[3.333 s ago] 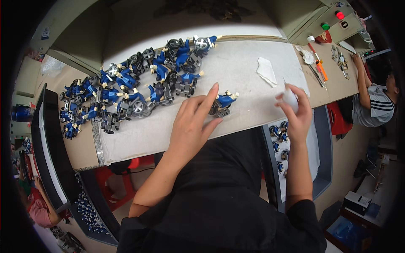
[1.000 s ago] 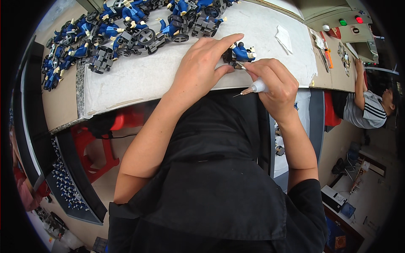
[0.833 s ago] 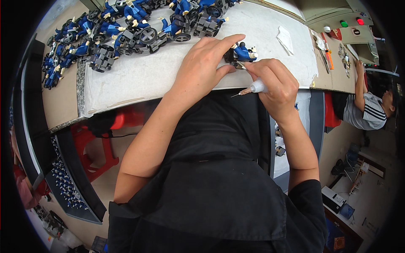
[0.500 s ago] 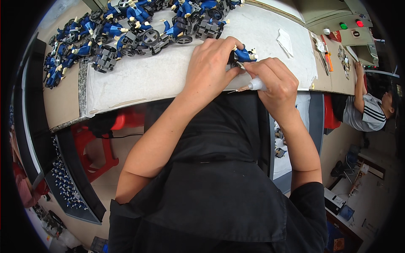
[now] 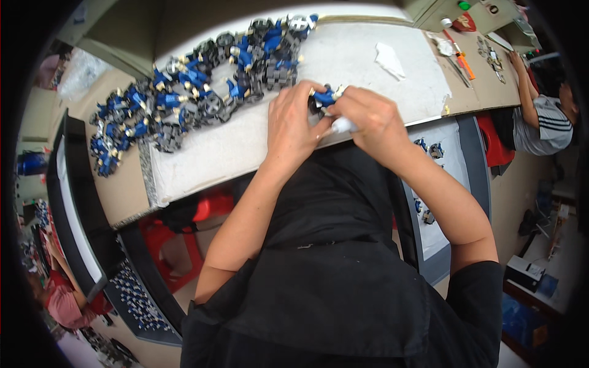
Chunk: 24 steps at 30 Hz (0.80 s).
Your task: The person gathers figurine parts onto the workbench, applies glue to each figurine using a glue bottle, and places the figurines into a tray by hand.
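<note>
My left hand [image 5: 290,127] is closed around a small toy figure [image 5: 325,98] with a blue body, cream parts and a dark base mostly hidden by the fingers. Close against it on the right is my right hand [image 5: 373,118], its fingertips meeting the figure. A small white squeeze bottle [image 5: 343,126] sits in the grip of that right hand; its thin needle tip is not visible at this moment. Both hands are over the front edge of the white-covered worktable [image 5: 208,165].
Many similar blue figures with grey wheeled bases [image 5: 211,101] are heaped at the back left. A crumpled white tissue [image 5: 389,61] lies at the back right, with an orange-handled tool [image 5: 464,66] beyond. Trays [image 5: 438,184] flank me. Another person [image 5: 546,116] sits at the right.
The whole view has shifted and turned. My right hand has come in closer to the figure, and the bottle's needle tip, visible before, is now out of sight.
</note>
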Each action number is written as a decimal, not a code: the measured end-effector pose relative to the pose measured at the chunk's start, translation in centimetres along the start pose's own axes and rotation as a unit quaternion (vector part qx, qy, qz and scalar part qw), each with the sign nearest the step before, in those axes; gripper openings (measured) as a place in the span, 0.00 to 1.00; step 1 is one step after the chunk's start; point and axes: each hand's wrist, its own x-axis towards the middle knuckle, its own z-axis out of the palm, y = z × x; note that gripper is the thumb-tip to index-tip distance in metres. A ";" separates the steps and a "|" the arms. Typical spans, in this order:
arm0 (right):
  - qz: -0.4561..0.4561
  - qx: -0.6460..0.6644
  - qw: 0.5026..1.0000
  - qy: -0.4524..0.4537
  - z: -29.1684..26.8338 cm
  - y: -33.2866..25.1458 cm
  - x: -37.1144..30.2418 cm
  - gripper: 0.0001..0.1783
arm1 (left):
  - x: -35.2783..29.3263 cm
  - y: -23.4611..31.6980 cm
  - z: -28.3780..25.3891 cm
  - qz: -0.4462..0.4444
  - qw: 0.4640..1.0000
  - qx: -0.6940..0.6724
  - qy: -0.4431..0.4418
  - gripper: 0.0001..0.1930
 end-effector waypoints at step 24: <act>0.444 0.482 0.753 -0.063 -5.3 -0.4 -1.6 0.21 | -1.4 0.8 -1.2 -0.132 0.831 -0.494 -0.217 0.33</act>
